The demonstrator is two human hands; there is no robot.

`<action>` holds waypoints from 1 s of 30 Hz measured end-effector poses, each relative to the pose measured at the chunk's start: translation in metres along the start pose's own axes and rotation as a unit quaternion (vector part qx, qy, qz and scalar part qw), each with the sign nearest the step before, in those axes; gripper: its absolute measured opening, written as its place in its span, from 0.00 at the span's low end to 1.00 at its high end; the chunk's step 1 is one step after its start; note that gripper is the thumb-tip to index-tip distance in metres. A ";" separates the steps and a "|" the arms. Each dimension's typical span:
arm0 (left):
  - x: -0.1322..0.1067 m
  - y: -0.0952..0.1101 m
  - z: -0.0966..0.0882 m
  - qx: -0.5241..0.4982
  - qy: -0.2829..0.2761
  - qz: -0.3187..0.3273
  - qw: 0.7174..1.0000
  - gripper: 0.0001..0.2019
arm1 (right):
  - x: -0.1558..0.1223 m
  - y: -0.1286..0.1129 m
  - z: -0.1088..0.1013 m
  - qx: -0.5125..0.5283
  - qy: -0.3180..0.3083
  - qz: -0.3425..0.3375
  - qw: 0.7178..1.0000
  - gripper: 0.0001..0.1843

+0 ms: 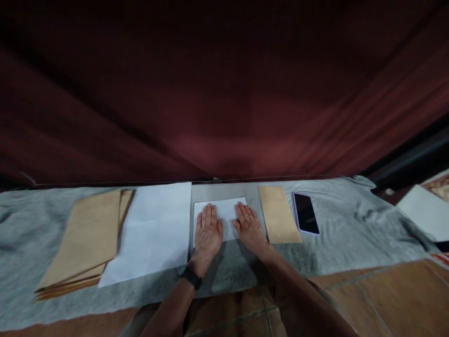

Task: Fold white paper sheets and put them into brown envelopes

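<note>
Two hands can be counted, one left hand (208, 231) and one right hand (249, 229), and one dark wristband (191, 277) is worn. One small white paper (228, 214) is covered in part by them. To the left, one large white sheet (154, 229) is seen on top; whether more are stacked beneath cannot be told. At the far left of the row, at least three brown envelopes (89, 229) are piled, the exact number being hidden by overlap. On the right, one single brown envelope (279, 215) and one phone (306, 213) are laid. All are borne by one grey cloth (343, 224); on the far side, one dark red curtain (224, 93) is hung.
</note>
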State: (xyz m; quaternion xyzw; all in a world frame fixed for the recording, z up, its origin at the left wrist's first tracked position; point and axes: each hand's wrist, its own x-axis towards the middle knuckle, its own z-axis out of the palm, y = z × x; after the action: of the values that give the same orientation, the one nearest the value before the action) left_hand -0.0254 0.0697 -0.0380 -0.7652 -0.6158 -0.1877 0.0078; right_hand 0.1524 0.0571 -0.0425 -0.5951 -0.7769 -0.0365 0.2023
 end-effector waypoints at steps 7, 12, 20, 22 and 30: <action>-0.005 -0.005 -0.003 0.003 0.023 -0.007 1.000 0.31 | -0.008 0.020 -0.010 -0.013 0.005 0.060 0.998 0.30; -0.008 -0.006 -0.006 -0.007 0.029 -0.010 1.000 0.31 | -0.007 0.023 -0.026 0.004 -0.038 0.095 0.995 0.27; -0.006 -0.004 -0.006 -0.013 0.027 -0.019 0.999 0.31 | 0.005 0.020 -0.039 0.034 -0.101 0.191 0.976 0.20; -0.006 -0.005 -0.006 -0.013 0.028 -0.019 0.999 0.31 | 0.008 0.020 -0.038 0.054 -0.119 0.207 0.970 0.17; -0.005 -0.006 -0.006 -0.024 0.033 -0.017 0.999 0.30 | 0.009 0.029 -0.028 0.245 -0.097 0.233 0.936 0.11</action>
State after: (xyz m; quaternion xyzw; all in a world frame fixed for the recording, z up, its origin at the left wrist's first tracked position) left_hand -0.0339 0.0647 -0.0350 -0.7480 -0.6236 -0.2271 0.0067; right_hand 0.1855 0.0653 -0.0195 -0.6923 -0.6171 0.2608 0.2681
